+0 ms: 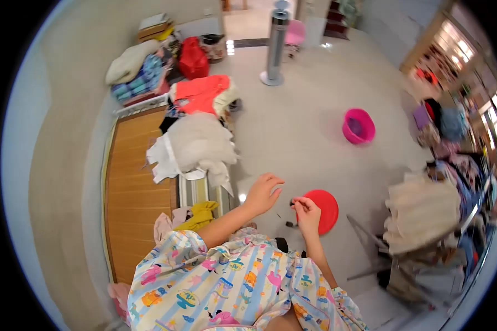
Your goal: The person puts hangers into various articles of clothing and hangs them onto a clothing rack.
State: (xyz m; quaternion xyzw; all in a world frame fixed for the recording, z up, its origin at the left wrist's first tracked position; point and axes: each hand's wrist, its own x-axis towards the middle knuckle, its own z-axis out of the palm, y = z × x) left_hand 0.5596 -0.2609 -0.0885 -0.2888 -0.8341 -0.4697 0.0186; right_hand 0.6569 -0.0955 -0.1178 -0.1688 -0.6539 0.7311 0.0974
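Observation:
My left hand is held out in front of me, its fingers apart and nothing in them. To its right, my right hand is closed in a pinch on a small dark object, too small to name. Behind the right hand is a round red disc-like surface, perhaps a stool top or a lid; the hand covers its left part. Another small dark item shows just left of the right wrist, low near the floor. The two hands do not touch each other.
A bed with a bamboo-like mat runs along the left, with white clothing and a coral garment piled at its edge. A pink basin and a tower fan stand on the floor. Clothes hang on a rack at right.

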